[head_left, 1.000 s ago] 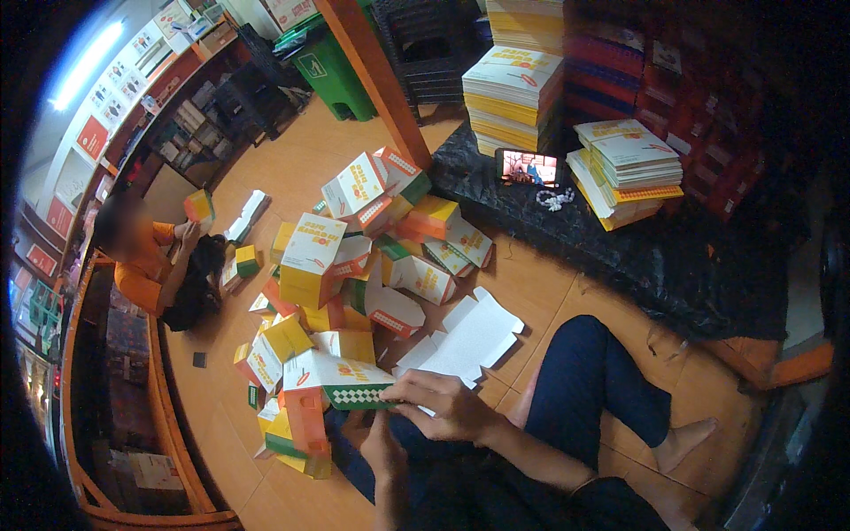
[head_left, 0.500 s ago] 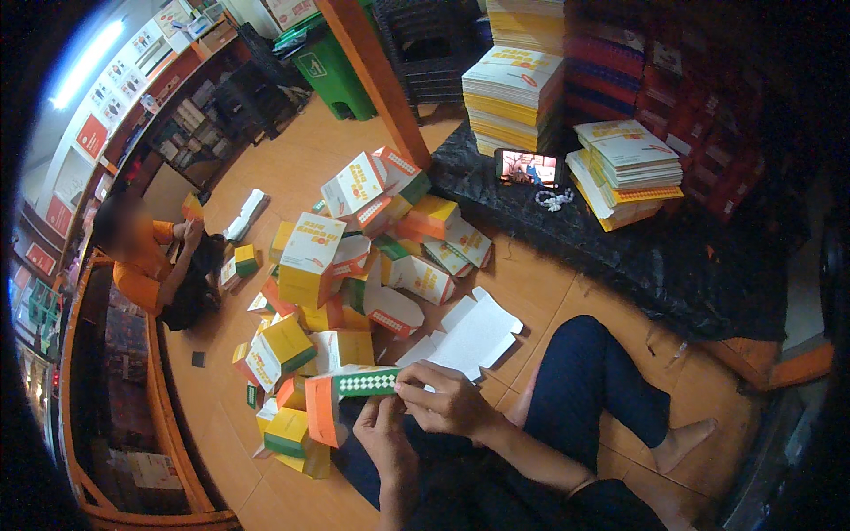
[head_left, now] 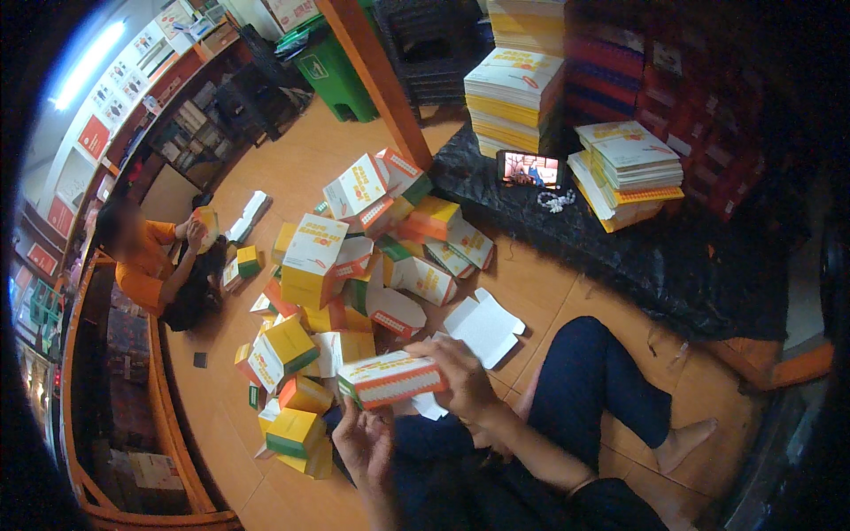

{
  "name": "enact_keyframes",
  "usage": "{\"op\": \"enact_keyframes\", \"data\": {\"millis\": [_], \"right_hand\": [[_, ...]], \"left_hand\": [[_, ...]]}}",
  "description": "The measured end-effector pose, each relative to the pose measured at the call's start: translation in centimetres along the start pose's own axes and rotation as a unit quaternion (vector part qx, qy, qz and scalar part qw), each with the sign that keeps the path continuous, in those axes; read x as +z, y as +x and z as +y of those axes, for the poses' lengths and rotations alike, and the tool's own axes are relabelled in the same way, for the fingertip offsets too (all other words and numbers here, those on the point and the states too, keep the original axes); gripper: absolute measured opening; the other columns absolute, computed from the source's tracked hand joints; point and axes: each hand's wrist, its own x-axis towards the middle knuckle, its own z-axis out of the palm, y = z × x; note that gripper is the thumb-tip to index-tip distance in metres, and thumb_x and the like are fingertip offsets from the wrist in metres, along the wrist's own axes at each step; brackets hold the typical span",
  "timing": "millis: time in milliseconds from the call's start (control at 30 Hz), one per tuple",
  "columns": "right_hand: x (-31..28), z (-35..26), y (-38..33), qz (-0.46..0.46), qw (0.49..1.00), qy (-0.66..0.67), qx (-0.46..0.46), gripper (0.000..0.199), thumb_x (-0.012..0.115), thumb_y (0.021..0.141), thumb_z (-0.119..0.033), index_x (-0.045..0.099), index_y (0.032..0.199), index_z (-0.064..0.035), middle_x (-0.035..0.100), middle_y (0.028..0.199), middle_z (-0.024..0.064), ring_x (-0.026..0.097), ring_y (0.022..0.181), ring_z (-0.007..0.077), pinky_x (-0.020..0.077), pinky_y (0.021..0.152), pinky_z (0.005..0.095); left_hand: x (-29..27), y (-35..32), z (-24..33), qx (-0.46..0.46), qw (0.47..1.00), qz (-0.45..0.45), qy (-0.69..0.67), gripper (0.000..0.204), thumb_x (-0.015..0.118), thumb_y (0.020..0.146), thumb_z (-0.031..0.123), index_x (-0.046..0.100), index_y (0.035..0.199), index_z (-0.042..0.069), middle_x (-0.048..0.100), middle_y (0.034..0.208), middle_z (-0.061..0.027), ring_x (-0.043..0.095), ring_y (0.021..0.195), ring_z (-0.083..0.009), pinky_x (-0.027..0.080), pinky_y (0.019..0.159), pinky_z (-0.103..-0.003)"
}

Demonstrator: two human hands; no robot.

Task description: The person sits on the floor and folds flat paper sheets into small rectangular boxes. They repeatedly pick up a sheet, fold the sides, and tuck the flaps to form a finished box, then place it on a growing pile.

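Observation:
A small folded cardboard box (head_left: 394, 386) with an orange patterned side, a white top and a green end is held above my lap. My right hand (head_left: 462, 382) grips its right end, the fingers wrapped over the edge. At the lower left corner my left hand (head_left: 365, 441) pinches the box, its fingertips partly hidden by it. Just beyond my right hand a flat white carton blank (head_left: 485, 326) lies on the floor. A heap of folded boxes in yellow, white, orange and green, such as this white and yellow box (head_left: 312, 252), spreads past my hands.
A low platform under black plastic (head_left: 611, 265) at the right bears stacks of flat cartons (head_left: 513, 97), a phone (head_left: 529, 169) with a lit screen and a bead string (head_left: 555, 201). A person in orange (head_left: 146, 274) sits at the left holding a carton. A green bin (head_left: 336, 75) stands behind an orange post (head_left: 376, 80).
Both hands have turned the box, so its orange patterned side faces me in place of the green one. My right hand has shifted to its right end. The other person's carton has been raised.

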Motion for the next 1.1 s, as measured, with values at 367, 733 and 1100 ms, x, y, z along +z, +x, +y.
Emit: {"op": "enact_keyframes", "data": {"millis": [367, 733, 1100], "right_hand": [[1.2, -2.3, -0.9, -0.005, 0.994, -0.039, -0.106, 0.029, 0.072, 0.079, -0.001, 0.070, 0.108, -0.0028, 0.062, 0.088, 0.0094, 0.065, 0.080, 0.0274, 0.0562, 0.073, 0.0388], [0.4, -3.4, -0.4, -0.016, 0.995, 0.101, 0.006, 0.017, 0.068, 0.089, 0.001, 0.070, 0.105, -0.0005, 0.065, 0.091, 0.0110, 0.065, 0.080, 0.0252, 0.0526, 0.070, 0.0346], [0.8, -4.9, -0.4, -0.059, 0.959, 0.258, 0.098, 0.012, 0.067, 0.092, -0.005, 0.071, 0.103, -0.0014, 0.065, 0.097, 0.0102, 0.063, 0.094, 0.0218, 0.0504, 0.085, 0.0320]], "left_hand": [[0.9, -0.2, -2.3, 0.150, 0.924, 0.007, 0.352, 0.023, 0.065, 0.097, 0.014, 0.063, 0.114, -0.002, 0.064, 0.096, -0.0058, 0.057, 0.084, -0.0126, 0.044, 0.073, -0.025], [1.4, -1.0, -2.0, 0.376, 0.792, 0.075, 0.475, 0.011, 0.073, 0.088, -0.002, 0.065, 0.094, 0.000, 0.067, 0.094, -0.0049, 0.064, 0.086, -0.0126, 0.052, 0.081, -0.026], [0.6, -2.0, -3.6, 0.348, 0.818, 0.080, 0.450, 0.012, 0.076, 0.084, -0.005, 0.069, 0.094, -0.002, 0.072, 0.090, -0.0070, 0.066, 0.082, -0.0112, 0.052, 0.077, -0.024]]}}
